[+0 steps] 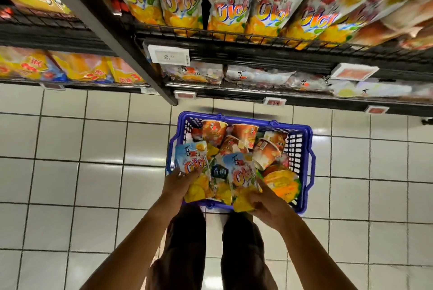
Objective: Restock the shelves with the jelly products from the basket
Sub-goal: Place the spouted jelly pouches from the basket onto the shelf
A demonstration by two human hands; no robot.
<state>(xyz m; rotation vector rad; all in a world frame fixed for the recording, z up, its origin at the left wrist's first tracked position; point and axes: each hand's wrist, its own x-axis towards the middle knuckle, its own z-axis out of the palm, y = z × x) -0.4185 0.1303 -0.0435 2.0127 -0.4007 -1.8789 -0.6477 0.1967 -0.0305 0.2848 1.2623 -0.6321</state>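
Gripping the yellow lower end of a Cici jelly pouch, the left hand holds it over the near left corner of the blue basket, fingers curled round it. The right hand holds a second pouch just beside it. Both pouches run lengthwise away from the person, blue tops toward the shelves. Beyond them, jelly cups lie tumbled in the basket. Farther off, matching pouches line the wire shelf.
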